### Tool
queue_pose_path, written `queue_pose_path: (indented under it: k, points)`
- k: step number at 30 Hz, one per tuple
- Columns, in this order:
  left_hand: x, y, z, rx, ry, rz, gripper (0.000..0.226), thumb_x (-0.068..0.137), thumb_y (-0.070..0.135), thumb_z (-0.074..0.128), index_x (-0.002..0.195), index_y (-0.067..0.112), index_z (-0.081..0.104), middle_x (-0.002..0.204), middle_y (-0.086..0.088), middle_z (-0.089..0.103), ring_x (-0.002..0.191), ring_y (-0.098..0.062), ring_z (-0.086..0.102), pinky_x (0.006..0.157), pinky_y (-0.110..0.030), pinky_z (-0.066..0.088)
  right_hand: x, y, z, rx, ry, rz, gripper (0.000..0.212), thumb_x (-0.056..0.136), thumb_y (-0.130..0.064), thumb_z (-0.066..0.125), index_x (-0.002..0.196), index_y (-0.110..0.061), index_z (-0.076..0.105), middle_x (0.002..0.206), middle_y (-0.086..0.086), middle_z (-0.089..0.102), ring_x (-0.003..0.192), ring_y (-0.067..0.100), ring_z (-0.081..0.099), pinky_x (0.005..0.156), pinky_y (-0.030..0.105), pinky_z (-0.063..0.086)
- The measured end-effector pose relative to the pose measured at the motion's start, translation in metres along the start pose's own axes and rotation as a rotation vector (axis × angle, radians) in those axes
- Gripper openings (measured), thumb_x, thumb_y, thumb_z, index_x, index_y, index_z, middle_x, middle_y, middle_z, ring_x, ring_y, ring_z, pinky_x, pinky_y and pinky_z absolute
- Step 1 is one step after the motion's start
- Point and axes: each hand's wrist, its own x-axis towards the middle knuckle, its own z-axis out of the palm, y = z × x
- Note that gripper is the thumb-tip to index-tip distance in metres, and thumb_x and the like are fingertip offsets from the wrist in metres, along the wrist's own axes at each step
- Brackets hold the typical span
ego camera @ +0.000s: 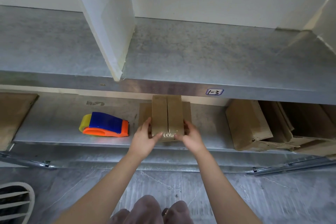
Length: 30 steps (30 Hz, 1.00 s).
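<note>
1. A small brown cardboard box (167, 114) is held at both sides on the lower grey metal shelf (54, 131); left hand (145, 137) and right hand (192, 136) each keep a curled grip.
2. An orange-and-blue tape dispenser (105, 124) is seen just left; grey marbled floor (272, 196) lies below.

Two hands, the left hand (143, 138) and the right hand (192, 137), both gripping one cardboard box (167, 112). Two top flaps on it, and one strip of clear tape (168, 135) at its near edge. One tape dispenser (105, 124) to the left. Two metal shelves: upper shelf (181, 51), lower shelf (54, 132). Two white dividers on the upper: left divider (109, 23), right divider (323, 20). One handwritten label (214, 92). One brown board (12, 114) far left. Several flattened cartons (245, 123) stacked at right, exact number unclear. One white slatted object (16, 202) near left.
</note>
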Motion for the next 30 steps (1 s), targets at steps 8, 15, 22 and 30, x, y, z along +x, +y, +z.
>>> queue_pose_path:
  k: [8,15,22,30]
  points:
    - [0.003,0.006,-0.024,-0.052,-0.074,0.062,0.089,0.084,0.032,0.072,0.148,0.041,0.011,0.138,0.005,0.051,0.116,-0.022,0.057,0.097,-0.040,0.050,-0.025,-0.010,-0.004,0.195,0.014,0.051,0.081,0.067,-0.060,0.069,0.135,-0.022,0.042,0.132,-0.004,0.056,0.122,0.018,0.054,0.106,0.044,0.043]
    - [-0.013,0.038,-0.041,-0.410,-0.011,0.094,0.051,0.088,0.026,0.069,0.129,0.030,0.040,0.127,0.009,0.052,0.118,-0.009,0.049,0.095,-0.023,0.039,-0.045,-0.028,-0.004,0.305,-0.026,-0.028,0.077,0.077,-0.073,0.056,0.140,-0.032,0.041,0.141,-0.008,0.050,0.123,0.011,0.051,0.105,0.038,0.046]
    - [-0.031,0.052,-0.054,-0.423,-0.037,-0.001,0.055,0.088,0.052,0.060,0.134,0.029,0.039,0.127,0.007,0.052,0.117,-0.013,0.048,0.099,-0.031,0.037,-0.066,-0.044,-0.022,0.356,-0.079,0.001,0.058,0.079,-0.055,0.068,0.126,-0.029,0.045,0.133,-0.007,0.053,0.124,0.013,0.051,0.104,0.040,0.046]
    - [-0.046,0.039,-0.045,-0.433,-0.108,0.071,0.064,0.078,0.032,0.079,0.131,0.032,0.042,0.138,0.009,0.044,0.131,-0.012,0.040,0.109,-0.038,0.035,-0.081,-0.035,-0.022,0.202,0.041,-0.134,0.078,0.079,-0.022,0.080,0.139,-0.029,0.030,0.135,-0.008,0.048,0.125,0.009,0.042,0.107,0.034,0.036]
